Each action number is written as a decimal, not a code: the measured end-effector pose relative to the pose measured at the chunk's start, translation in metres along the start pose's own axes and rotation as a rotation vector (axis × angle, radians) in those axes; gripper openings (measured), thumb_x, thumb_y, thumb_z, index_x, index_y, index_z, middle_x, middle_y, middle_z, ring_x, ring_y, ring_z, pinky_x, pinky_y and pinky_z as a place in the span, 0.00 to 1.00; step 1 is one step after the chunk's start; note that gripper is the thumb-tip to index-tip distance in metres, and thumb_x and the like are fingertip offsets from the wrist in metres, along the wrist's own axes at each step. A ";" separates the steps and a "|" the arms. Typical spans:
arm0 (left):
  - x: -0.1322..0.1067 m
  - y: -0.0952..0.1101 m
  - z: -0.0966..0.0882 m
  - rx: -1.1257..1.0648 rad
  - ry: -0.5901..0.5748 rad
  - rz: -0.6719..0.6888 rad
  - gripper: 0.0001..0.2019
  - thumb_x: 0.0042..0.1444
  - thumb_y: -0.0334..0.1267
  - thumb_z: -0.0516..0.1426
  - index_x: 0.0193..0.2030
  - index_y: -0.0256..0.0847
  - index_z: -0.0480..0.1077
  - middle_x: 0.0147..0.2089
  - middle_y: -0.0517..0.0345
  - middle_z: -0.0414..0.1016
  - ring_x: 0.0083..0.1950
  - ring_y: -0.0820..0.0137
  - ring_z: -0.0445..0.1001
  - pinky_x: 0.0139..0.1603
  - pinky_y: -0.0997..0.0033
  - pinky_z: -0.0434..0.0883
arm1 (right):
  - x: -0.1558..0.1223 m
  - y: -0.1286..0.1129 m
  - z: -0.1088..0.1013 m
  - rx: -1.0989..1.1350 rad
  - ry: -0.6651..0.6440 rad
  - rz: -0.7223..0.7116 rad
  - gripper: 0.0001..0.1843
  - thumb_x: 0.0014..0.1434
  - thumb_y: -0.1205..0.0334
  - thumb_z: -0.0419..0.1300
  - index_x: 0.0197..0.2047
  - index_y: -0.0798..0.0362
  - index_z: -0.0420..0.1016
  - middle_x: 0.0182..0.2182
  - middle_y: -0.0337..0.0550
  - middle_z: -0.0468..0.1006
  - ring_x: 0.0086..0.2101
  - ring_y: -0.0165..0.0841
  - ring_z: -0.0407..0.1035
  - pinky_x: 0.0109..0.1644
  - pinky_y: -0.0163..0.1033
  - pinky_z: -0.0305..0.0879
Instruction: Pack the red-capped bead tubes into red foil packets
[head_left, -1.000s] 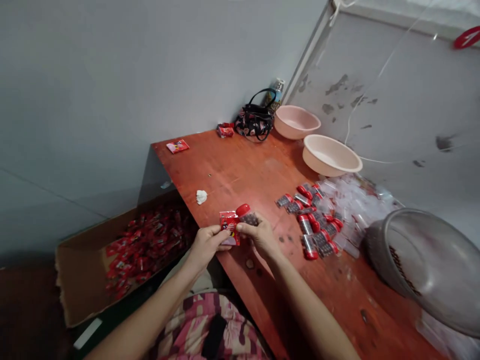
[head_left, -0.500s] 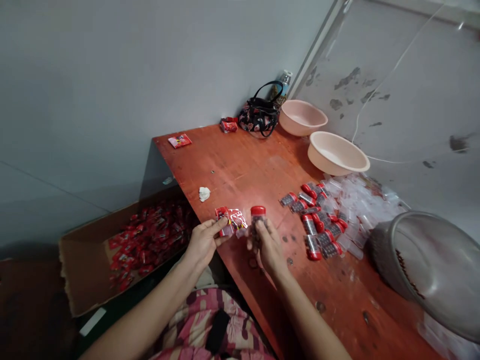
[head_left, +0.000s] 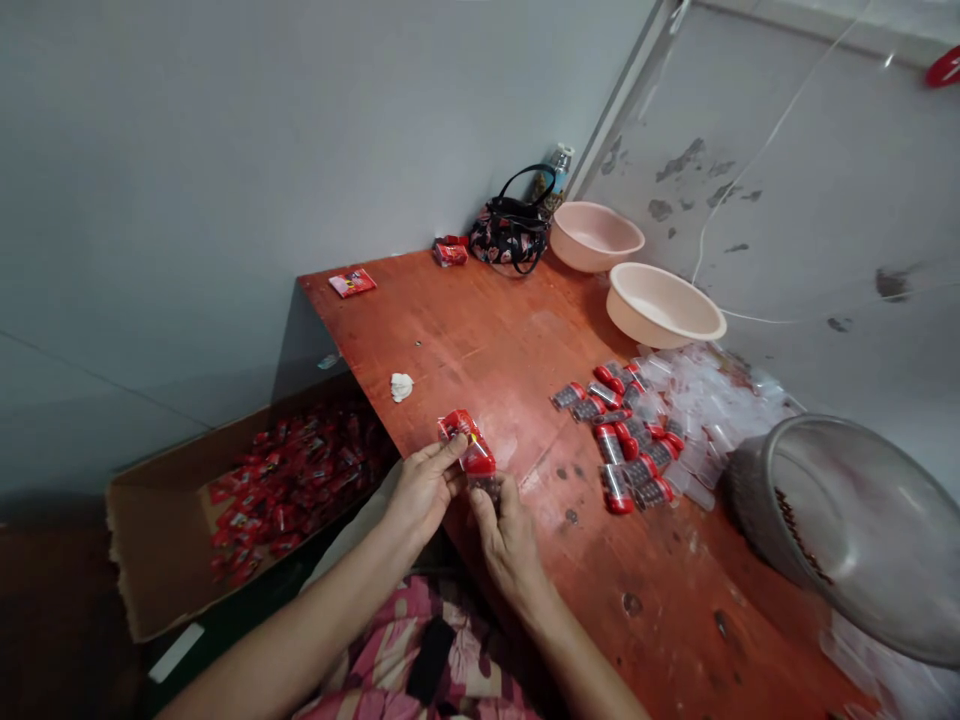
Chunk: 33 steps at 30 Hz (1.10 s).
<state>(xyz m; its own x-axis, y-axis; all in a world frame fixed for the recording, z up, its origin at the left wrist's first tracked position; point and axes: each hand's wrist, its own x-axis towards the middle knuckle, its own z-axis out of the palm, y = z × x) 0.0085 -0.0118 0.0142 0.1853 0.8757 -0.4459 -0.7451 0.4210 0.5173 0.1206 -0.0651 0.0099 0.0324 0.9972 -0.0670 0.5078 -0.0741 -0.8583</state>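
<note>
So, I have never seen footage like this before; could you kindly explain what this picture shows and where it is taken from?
This is a single view from a camera worn on a person's head, looking forward and down, so the bare arms are the wearer's own. The left hand holds a small red packet against a red-capped clear jar of dark contents, and the right hand grips the jar's lower end. On the red-orange wooden table lie more jars, a heap of clear plastic sleeves and two pale pink basins. A cardboard box of red packets sits to the left.
</note>
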 end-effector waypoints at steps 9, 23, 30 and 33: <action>0.001 0.001 0.001 0.194 -0.121 0.074 0.08 0.44 0.34 0.61 0.32 0.34 0.71 0.28 0.58 0.75 0.26 0.74 0.71 0.29 0.74 0.68 | 0.008 0.010 -0.004 0.172 -0.133 0.014 0.10 0.60 0.54 0.47 0.33 0.52 0.58 0.20 0.33 0.68 0.17 0.26 0.60 0.20 0.30 0.55; 0.002 0.009 0.000 0.360 -0.323 -0.164 0.11 0.45 0.40 0.59 0.26 0.31 0.71 0.22 0.49 0.74 0.19 0.67 0.71 0.20 0.67 0.68 | 0.017 0.010 -0.010 0.593 -0.368 0.097 0.15 0.60 0.49 0.44 0.32 0.52 0.57 0.16 0.32 0.66 0.11 0.22 0.53 0.14 0.28 0.49; 0.004 -0.007 -0.001 0.390 -0.135 -0.001 0.09 0.42 0.37 0.62 0.24 0.33 0.70 0.22 0.57 0.72 0.21 0.72 0.70 0.24 0.71 0.69 | 0.021 0.013 -0.011 0.275 -0.138 0.036 0.13 0.58 0.52 0.50 0.29 0.52 0.60 0.17 0.32 0.65 0.15 0.23 0.57 0.18 0.28 0.53; 0.000 -0.015 0.001 0.370 -0.153 -0.018 0.09 0.46 0.39 0.59 0.25 0.33 0.69 0.20 0.58 0.71 0.18 0.71 0.69 0.19 0.70 0.68 | 0.023 0.015 -0.013 0.408 -0.259 0.079 0.14 0.59 0.51 0.48 0.29 0.52 0.59 0.16 0.31 0.64 0.14 0.22 0.55 0.16 0.28 0.51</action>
<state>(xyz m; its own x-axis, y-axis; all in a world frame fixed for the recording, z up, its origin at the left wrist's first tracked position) 0.0207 -0.0176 0.0072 0.3099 0.8808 -0.3579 -0.4652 0.4688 0.7509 0.1404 -0.0432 0.0025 -0.1845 0.9580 -0.2198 0.1321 -0.1974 -0.9714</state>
